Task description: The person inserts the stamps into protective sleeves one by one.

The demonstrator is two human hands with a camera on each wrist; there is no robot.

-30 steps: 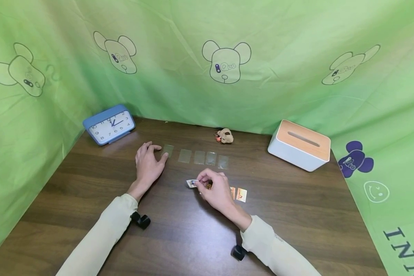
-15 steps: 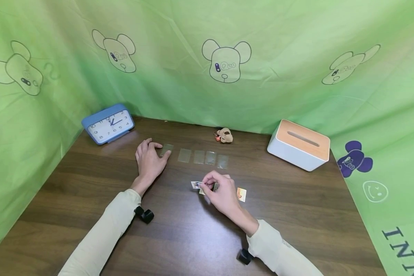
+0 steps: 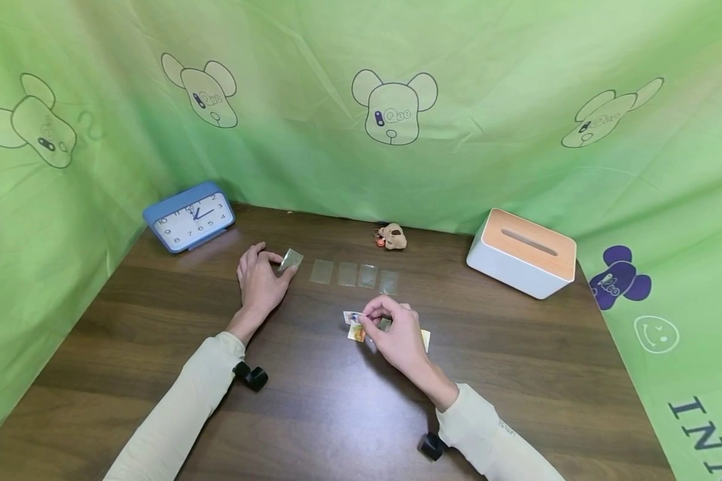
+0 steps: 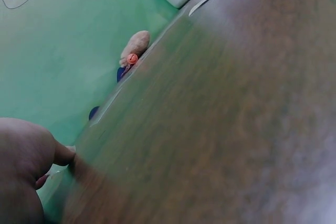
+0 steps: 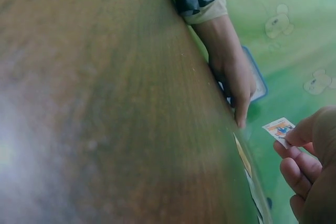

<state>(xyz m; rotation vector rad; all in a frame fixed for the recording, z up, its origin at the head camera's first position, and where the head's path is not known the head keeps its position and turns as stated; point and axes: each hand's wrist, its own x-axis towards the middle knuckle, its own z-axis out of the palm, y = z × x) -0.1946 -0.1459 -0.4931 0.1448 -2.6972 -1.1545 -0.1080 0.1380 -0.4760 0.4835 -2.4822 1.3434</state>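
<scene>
Brown table (image 3: 313, 407); green drapes (image 3: 301, 167); pinched card (image 5: 277, 128)

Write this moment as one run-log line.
left hand: pinches clear sheet | right hand: holds picture card | four more sheets: in a row

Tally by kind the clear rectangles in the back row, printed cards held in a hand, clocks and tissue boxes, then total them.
Clear rectangles in the back row: 5, including one pinched by the left hand
Printed card in the right hand: 1
Clock: 1
Tissue box: 1
Total: 8
</scene>
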